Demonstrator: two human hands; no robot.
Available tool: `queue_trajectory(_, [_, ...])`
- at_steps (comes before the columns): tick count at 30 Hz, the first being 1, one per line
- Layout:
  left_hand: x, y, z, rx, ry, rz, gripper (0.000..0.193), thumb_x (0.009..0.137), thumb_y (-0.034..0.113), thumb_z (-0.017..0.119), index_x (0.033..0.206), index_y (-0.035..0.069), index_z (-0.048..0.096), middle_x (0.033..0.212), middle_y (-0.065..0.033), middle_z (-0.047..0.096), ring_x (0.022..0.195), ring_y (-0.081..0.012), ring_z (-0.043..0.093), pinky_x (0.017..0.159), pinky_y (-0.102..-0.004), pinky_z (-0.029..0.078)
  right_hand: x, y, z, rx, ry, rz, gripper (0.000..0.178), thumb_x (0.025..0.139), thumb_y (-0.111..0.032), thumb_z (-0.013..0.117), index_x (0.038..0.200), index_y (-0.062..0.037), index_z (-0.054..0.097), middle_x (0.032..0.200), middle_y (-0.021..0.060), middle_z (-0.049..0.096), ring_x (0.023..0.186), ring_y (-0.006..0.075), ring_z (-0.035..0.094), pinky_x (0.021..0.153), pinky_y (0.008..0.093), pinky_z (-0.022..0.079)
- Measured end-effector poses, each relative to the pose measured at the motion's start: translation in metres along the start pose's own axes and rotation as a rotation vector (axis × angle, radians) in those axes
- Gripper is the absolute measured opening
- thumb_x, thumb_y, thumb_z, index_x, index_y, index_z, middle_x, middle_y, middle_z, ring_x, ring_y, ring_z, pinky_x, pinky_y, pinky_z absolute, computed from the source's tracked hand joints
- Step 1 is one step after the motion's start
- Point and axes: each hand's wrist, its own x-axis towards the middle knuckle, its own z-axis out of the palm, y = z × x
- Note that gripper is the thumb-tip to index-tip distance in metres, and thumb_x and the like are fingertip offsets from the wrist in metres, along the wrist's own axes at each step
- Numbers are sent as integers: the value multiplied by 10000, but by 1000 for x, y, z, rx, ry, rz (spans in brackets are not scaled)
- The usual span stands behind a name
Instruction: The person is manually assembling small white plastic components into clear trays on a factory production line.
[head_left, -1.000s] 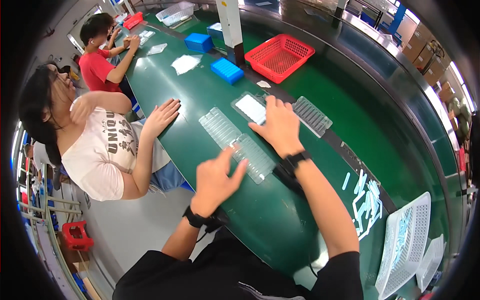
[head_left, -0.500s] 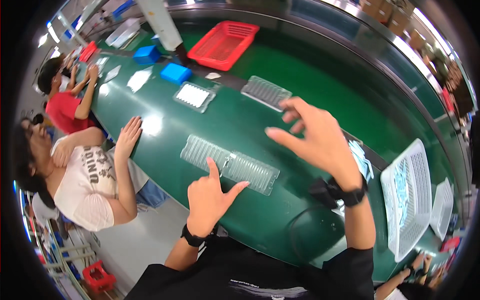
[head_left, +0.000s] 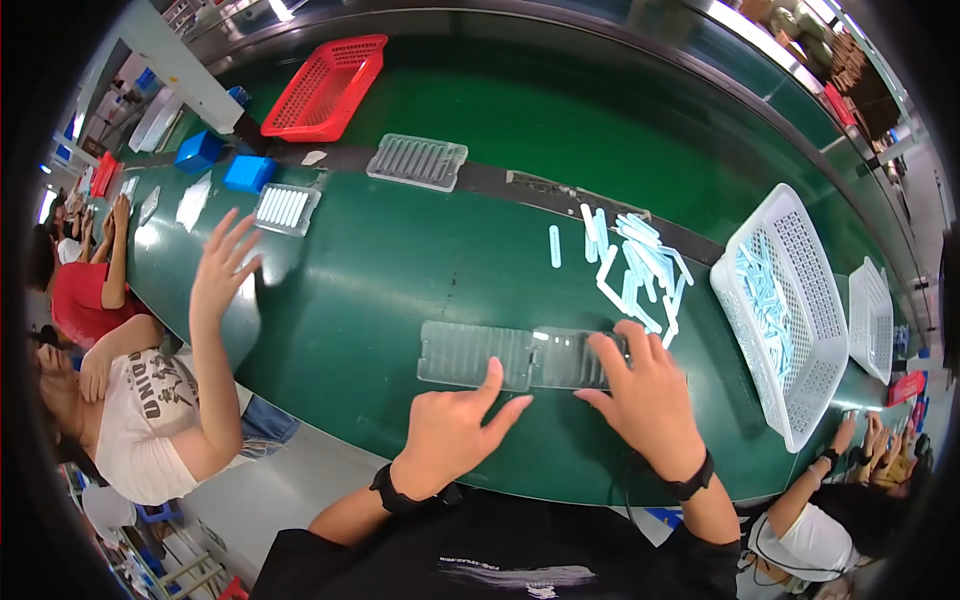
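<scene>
A clear plastic blister tray (head_left: 475,352) with ribbed slots lies opened out flat on the green table, its two halves side by side. My left hand (head_left: 445,435) is at the near edge of its left half, index finger and thumb apart, the index fingertip at the plastic. Over the right half is my right hand (head_left: 650,405), its fingers spread and bent across the tray's right end, which they partly hide. Beyond it lies a loose pile of light blue and white sticks (head_left: 645,260).
A white basket (head_left: 790,310) of blue sticks stands right. Farther back are a red basket (head_left: 325,90), another clear tray (head_left: 417,162), a tray of white sticks (head_left: 286,209) and blue boxes (head_left: 249,173). At left, a co-worker's raised hand (head_left: 225,260) hovers over the table.
My right hand has come down from above the table onto the clear tray's right half. The view has swung right, showing the stick pile. The left co-worker's hand has lifted off the table.
</scene>
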Motion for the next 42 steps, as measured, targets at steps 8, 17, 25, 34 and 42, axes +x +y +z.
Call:
queue_trajectory(8, [93,-8,-25,-126,-147,204,197,952,323,729,925,145,809,662,-128,680,586,-336,675,564,-423,527,-1,48,-36,198,-39,63,596,764,-331,897,1241,-101,623,1095,117,625,923,336,666,790,432,548])
queue_trajectory(17, [200,-56,4,-189,-252,346,121,934,190,750,1042,153,708,599,-58,435,568,-263,457,575,-415,359,75,71,-34,346,247,193,211,931,-175,722,1120,-85,692,945,109,699,805,335,693,718,431,544])
queue_trajectory(25, [163,-66,-8,-180,-377,161,132,941,241,749,960,126,687,572,-36,471,550,-256,479,555,-413,344,117,74,22,180,248,264,179,853,-237,809,914,-90,727,914,84,719,850,286,711,728,404,536])
queue_trajectory(34, [149,-68,-7,-160,-152,210,141,932,194,765,1046,124,721,549,-43,413,521,-231,424,542,-386,323,108,82,20,531,309,249,117,843,-127,803,889,-51,727,812,88,746,623,210,688,621,323,528])
queue_trajectory(42, [141,-71,-1,-204,-170,144,106,943,163,738,1020,114,684,562,-67,431,531,-248,444,547,-405,328,53,77,4,1315,-17,320,262,1049,-133,633,1253,32,627,1039,149,785,811,126,717,721,265,578])
